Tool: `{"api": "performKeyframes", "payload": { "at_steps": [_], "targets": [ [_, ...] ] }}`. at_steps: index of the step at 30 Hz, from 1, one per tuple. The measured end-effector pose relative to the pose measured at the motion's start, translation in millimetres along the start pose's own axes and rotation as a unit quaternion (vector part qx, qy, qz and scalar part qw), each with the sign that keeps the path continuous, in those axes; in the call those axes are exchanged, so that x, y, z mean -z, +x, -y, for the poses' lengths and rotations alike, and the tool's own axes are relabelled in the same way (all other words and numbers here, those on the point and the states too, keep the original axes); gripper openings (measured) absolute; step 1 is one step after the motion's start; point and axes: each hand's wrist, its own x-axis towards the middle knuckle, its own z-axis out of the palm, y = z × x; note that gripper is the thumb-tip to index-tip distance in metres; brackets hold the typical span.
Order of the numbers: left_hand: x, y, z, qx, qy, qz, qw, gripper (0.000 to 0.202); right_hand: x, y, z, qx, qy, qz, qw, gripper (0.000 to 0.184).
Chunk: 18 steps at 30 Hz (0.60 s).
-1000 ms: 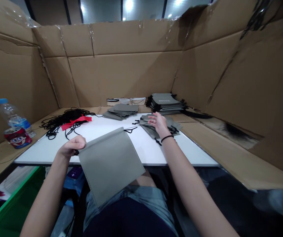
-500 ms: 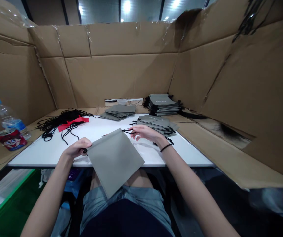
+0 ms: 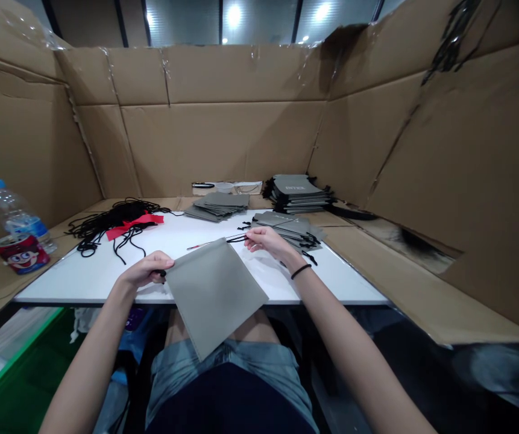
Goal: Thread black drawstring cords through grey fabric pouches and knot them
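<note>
Holding a grey drawstring pouch (image 3: 215, 295)

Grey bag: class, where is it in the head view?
The grey bag hangs centre-view over the white table's front edge, between left hand and right hand.

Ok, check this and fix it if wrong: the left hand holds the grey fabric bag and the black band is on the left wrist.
The band is on the wrong wrist: the head view shows the black band on the right hand's wrist. The left hand does hold the grey fabric bag.
</note>
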Motion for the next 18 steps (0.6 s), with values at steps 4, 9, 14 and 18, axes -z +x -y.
{"api": "performKeyframes", "payload": {
  "at_steps": [4, 9, 14, 18],
  "targets": [
    [2.8, -1, 1, 0.009, 0.000, -0.001, 1.000, 0.056, 3, 2, -3, 0.007, 0.008, -0.023, 1.000, 0.033],
    [3.6, -1, 2, 0.010, -0.002, 0.000, 1.000, 0.057, -1, -1, 2, 0.005, 0.030, -0.047, 0.998, 0.028],
    [3.5, -1, 3, 0.016, -0.004, -0.006, 1.000, 0.054, -3, -4, 7, -0.016, 0.044, -0.045, 0.998, 0.022],
    [2.7, -1, 3, 0.022, -0.006, -0.024, 0.999, 0.055, -5, -5, 9, -0.023, 0.049, -0.052, 0.997, 0.019]
  ]
}}
